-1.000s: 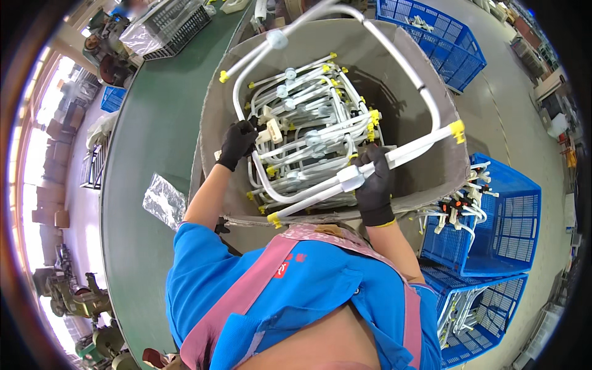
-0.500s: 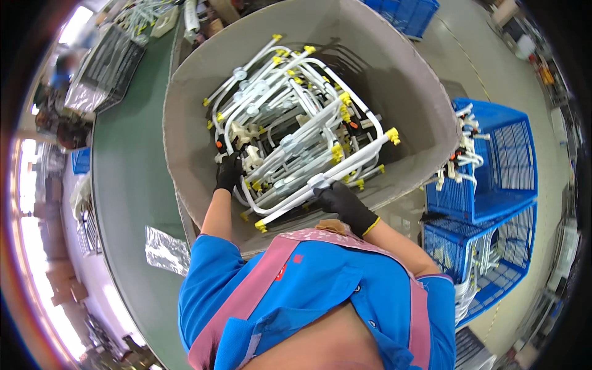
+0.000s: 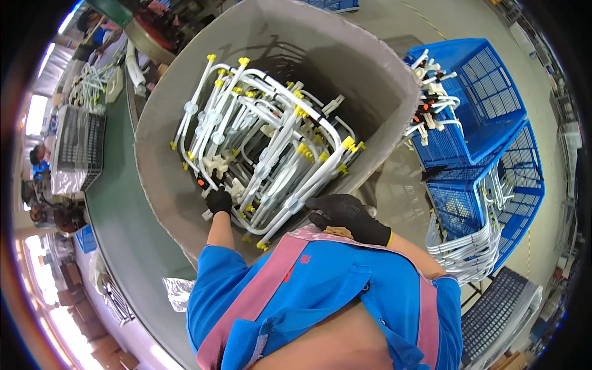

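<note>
A large grey bin (image 3: 151, 163) holds a stack of bent white tube frames (image 3: 280, 179) with yellow end caps and clear joint pieces. My left hand (image 3: 219, 201), in a black glove, is closed round the white tube at the near left corner of the stack, beside cream plastic clips (image 3: 216, 165). My right hand (image 3: 348, 217), gloved in black with a yellow cuff edge, is at the bin's near right rim. Its fingers are bent close to the nearest tube's clear joint; whether they touch it or hold anything is hidden.
Blue crates (image 3: 475, 154) stand to the right, with white tube parts in them and over one edge. At left runs a green worktable (image 3: 117, 203) with a dark crate (image 3: 79, 148) and a clear plastic bag (image 3: 177, 292). Other people (image 3: 92, 28) are at the far left.
The whole view has shifted, bringing the bin leftward in the picture. My right hand has drawn back from the clear joint toward the rim. My left hand stays at the stack's near left corner.
</note>
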{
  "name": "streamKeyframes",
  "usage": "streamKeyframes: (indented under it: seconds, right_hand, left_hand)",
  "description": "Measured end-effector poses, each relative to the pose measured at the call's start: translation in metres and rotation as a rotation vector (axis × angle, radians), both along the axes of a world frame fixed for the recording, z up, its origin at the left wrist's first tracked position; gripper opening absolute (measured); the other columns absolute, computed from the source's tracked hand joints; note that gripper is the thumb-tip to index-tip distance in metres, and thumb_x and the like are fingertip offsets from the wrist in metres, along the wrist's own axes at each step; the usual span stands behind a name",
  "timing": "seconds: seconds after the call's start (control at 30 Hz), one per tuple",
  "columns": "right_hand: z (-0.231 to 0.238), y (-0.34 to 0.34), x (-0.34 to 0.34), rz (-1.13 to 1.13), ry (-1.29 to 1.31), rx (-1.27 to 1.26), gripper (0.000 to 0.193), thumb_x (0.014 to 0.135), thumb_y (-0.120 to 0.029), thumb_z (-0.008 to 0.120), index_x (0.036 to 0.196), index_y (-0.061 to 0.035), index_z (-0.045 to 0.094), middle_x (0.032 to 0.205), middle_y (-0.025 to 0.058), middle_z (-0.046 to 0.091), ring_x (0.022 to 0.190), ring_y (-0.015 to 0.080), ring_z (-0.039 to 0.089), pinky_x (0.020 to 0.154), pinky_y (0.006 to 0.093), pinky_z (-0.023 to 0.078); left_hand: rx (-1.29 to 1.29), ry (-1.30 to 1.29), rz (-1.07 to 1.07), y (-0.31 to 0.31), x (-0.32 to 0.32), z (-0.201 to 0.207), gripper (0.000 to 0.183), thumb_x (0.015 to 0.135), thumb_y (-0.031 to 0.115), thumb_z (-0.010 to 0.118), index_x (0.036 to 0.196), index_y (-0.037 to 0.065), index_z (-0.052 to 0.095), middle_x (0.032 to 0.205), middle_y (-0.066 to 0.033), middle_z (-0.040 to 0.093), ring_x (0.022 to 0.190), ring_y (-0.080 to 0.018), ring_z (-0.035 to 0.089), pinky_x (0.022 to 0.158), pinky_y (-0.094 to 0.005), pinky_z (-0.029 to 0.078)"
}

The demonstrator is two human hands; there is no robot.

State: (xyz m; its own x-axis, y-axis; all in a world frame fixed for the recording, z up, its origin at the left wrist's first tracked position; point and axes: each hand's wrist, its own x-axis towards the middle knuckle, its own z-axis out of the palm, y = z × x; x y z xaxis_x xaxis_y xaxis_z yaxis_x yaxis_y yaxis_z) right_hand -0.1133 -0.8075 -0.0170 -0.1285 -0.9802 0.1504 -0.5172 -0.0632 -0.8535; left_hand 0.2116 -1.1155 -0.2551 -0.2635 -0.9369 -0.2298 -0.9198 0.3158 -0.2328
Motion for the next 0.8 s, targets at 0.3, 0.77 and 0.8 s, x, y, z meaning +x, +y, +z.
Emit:
streamKeyframes:
  seconds: [0.3, 0.77, 0.8]
  right_hand:
    - [0.021, 0.121, -0.065, -0.499, -0.086, 0.034, 0.019, 0.084, -0.014, 0.064, 0.099, -0.0022, 0.065, 0.089, 0.0158, 0.067, 0.079, 0.0296, 0.065, 0.070, 0.0369, 0.050]
    - [-0.006, 0.336, -0.126, -0.828, 0.106, 0.033, 0.022, 0.081, -0.012, 0.067, 0.101, -0.0003, 0.064, 0.088, 0.0179, 0.067, 0.078, 0.0332, 0.065, 0.068, 0.0374, 0.051]
    - [-0.009, 0.347, -0.128, -0.871, 0.114, 0.027, 0.022, 0.081, -0.012, 0.067, 0.100, -0.0010, 0.064, 0.087, 0.0173, 0.067, 0.077, 0.0330, 0.065, 0.067, 0.0379, 0.051]
  left_hand:
    - [-0.094, -0.099, 0.129, -0.002, -0.036, 0.018, 0.066, 0.088, 0.037, 0.048, 0.148, 0.023, 0.024, 0.152, -0.0189, 0.018, 0.138, -0.0407, 0.021, 0.101, -0.0685, 0.024]
    - [0.218, 1.126, -1.062, 0.263, -0.464, 0.256, 0.021, 0.083, 0.013, 0.066, 0.102, 0.005, 0.066, 0.098, -0.0137, 0.067, 0.094, -0.0306, 0.063, 0.085, -0.0384, 0.048]
    - [0.308, 1.124, -1.154, 0.284, -0.481, 0.246, 0.022, 0.084, 0.015, 0.066, 0.104, 0.004, 0.066, 0.099, -0.0148, 0.067, 0.092, -0.0299, 0.065, 0.082, -0.0372, 0.050]
